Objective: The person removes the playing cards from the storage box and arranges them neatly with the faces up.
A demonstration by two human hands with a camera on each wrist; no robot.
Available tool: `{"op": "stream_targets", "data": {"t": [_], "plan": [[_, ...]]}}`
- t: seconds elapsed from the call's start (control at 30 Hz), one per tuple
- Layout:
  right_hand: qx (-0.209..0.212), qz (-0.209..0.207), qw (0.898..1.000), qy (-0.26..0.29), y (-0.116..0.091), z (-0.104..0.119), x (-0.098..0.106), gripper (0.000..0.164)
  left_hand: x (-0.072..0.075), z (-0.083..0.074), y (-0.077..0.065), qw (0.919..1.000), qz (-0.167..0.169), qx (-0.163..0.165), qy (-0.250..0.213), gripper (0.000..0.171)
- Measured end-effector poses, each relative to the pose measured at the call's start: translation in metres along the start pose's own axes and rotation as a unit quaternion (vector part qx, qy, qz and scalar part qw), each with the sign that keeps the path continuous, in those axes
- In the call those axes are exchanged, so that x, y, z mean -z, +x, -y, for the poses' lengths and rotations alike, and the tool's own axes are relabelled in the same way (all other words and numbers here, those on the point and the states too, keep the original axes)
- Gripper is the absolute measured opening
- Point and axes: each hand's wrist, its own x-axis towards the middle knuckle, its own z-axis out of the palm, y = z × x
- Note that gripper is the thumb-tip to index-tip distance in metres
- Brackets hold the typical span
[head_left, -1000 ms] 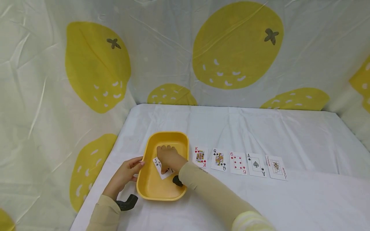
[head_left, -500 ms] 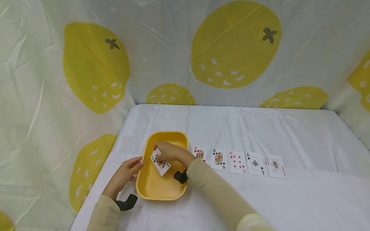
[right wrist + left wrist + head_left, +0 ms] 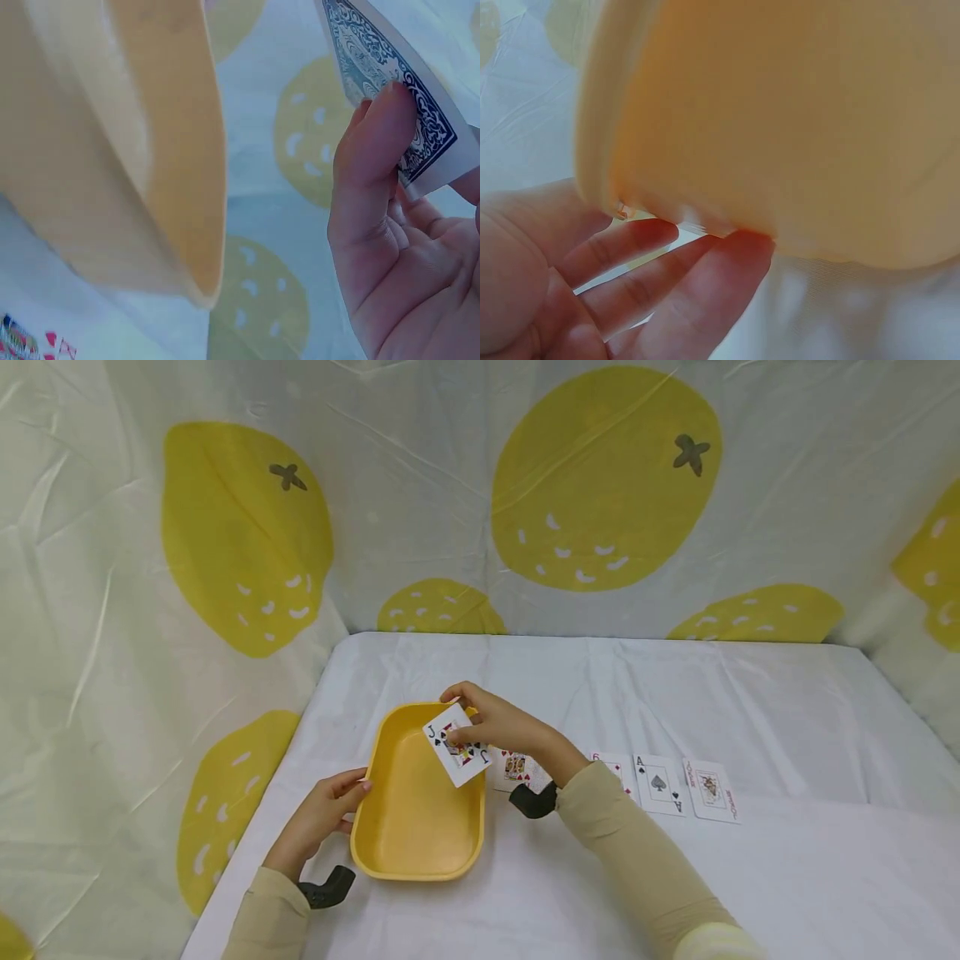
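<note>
A jack of spades playing card (image 3: 458,746) hangs tilted over the right rim of a yellow plastic tray (image 3: 417,827). My right hand (image 3: 501,725) pinches the card, thumb on its face in the head view; the right wrist view shows the blue patterned back of the card (image 3: 427,127). My left hand (image 3: 322,817) holds the tray by its left side, thumb at the rim and fingers against the outer wall (image 3: 780,150). Inside the tray only bare floor shows.
To the right of the tray a row of face-up cards lies on the white cloth (image 3: 795,877): a king of hearts (image 3: 514,767), a partly covered six of diamonds (image 3: 617,770), an ace of spades (image 3: 658,785) and a joker (image 3: 710,790). My right forearm covers part of the row.
My right hand has picked the jack up off the tray floor and carried it up and right to the tray's right rim. My left hand stays on the tray.
</note>
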Motion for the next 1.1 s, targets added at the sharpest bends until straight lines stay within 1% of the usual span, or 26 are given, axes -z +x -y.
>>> {"op": "stream_targets", "data": {"t": [0.1, 0.23, 0.3, 0.43, 0.53, 0.63, 0.73, 0.93, 1.03, 1.1], "plan": [[0.006, -0.021, 1.000, 0.020, -0.019, -0.005, 0.020, 0.052, 0.000, -0.001, 0.000, 1.0000, 0.003, -0.001, 0.002, 0.051], [0.000, -0.057, 0.998, -0.001, -0.047, -0.014, 0.048, 0.052, 0.000, -0.001, 0.002, 1.0000, 0.004, -0.001, 0.001, 0.050], [-0.014, -0.078, 0.997, -0.011, -0.062, -0.018, 0.062, 0.051, -0.001, -0.001, 0.003, 1.0000, 0.005, -0.002, -0.001, 0.051], [-0.042, -0.119, 0.992, -0.006, -0.095, -0.031, 0.086, 0.046, -0.001, 0.000, 0.003, 1.0000, 0.006, -0.003, -0.004, 0.052], [-0.065, -0.157, 0.985, -0.016, -0.121, -0.042, 0.103, 0.044, -0.002, 0.000, 0.003, 0.9999, 0.010, -0.007, -0.005, 0.052], [-0.085, -0.191, 0.977, -0.044, -0.146, -0.052, 0.116, 0.046, -0.002, 0.000, 0.003, 0.9999, 0.012, -0.011, -0.006, 0.052], [-0.092, -0.216, 0.970, -0.065, -0.169, -0.060, 0.125, 0.046, -0.002, 0.000, 0.003, 0.9999, 0.012, -0.010, -0.008, 0.050], [-0.114, -0.258, 0.956, -0.081, -0.216, -0.072, 0.146, 0.042, -0.003, 0.001, 0.001, 0.9999, 0.011, -0.006, -0.011, 0.050], [-0.148, -0.280, 0.943, -0.105, -0.244, -0.079, 0.157, 0.045, -0.004, 0.000, 0.000, 0.9998, 0.011, -0.005, -0.013, 0.050], [-0.175, -0.290, 0.934, -0.112, -0.261, -0.085, 0.165, 0.045, -0.004, -0.001, -0.001, 0.9999, 0.009, -0.003, -0.013, 0.050]]}}
